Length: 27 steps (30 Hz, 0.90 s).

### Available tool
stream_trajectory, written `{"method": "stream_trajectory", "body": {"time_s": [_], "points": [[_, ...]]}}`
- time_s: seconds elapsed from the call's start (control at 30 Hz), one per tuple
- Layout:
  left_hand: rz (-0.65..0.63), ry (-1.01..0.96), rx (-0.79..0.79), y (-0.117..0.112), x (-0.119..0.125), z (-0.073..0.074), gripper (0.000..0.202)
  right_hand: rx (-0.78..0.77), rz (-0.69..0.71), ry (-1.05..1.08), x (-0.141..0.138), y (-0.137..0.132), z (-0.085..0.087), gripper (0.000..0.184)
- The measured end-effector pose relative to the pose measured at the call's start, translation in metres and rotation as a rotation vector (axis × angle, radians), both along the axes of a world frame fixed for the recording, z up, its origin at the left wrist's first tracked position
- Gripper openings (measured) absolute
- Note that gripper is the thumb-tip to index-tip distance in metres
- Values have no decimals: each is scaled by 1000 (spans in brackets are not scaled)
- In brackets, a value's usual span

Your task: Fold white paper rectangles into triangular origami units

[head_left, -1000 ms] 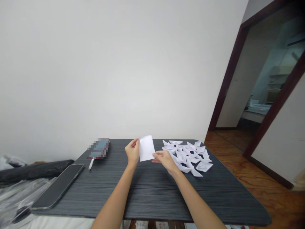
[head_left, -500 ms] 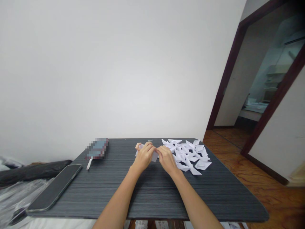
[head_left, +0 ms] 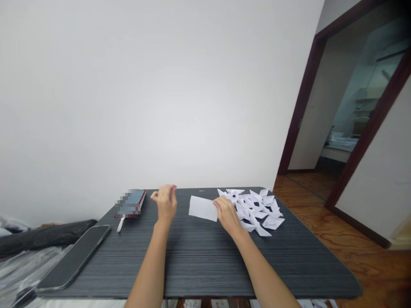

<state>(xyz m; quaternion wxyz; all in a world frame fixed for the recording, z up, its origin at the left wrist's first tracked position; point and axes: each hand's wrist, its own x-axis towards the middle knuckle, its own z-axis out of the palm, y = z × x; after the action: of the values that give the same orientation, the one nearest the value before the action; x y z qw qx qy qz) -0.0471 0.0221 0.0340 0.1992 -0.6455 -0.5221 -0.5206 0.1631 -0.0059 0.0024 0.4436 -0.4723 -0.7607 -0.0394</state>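
Note:
A small white rectangular sheet of paper (head_left: 203, 208) is held out over the table's middle. My right hand (head_left: 227, 212) is closed on its right end, thumb and fingers pinching the edge. To the left, apart from the sheet, my left hand (head_left: 165, 201) is raised above the table with loosely curled fingers spread and nothing visible in them. Folded white paper boats (head_left: 253, 209) lie in a loose cluster just right of my right hand.
The dark wood-grain table (head_left: 205, 265) stands against a white wall. A phone (head_left: 75, 256) lies along its left edge. Behind it is a book-like object (head_left: 131, 203), partly blurred out, with a white strip (head_left: 120, 224) sticking out. A doorway (head_left: 337, 107) opens at right.
My left hand has let go of the paper and moved left. The sheet, earlier mostly hidden between both hands, now shows flat in my right hand.

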Motion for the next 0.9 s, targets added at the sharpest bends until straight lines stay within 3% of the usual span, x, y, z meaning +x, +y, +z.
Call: {"method": "stream_trajectory", "body": {"time_s": [0.1,0.17,0.3,0.37,0.47,0.53,0.6,0.9], "points": [[-489,314,-190,-9,22,-1,20,-5,68,-43,-4,-4,2,23],[-664,316,-318,-13,35,-4,20,-7,88,24,-4,-5,3,23],[-723,-148,-415,-11,49,-13,19,-52,117,429,-3,0,5,12],[-740,-425,-439,-9,52,-15,19,-121,151,706,-2,5,4,27],[-783,-690,-496,-7,57,-17,23,-340,344,942,-3,11,1,43],[-797,-754,-511,-8,60,-16,24,-480,468,974,-4,12,-2,41],[-810,-761,-520,-9,61,-15,24,-546,505,986,-4,11,-3,39],[-898,-756,-624,-7,51,-14,22,-500,510,954,6,6,4,30]]}}
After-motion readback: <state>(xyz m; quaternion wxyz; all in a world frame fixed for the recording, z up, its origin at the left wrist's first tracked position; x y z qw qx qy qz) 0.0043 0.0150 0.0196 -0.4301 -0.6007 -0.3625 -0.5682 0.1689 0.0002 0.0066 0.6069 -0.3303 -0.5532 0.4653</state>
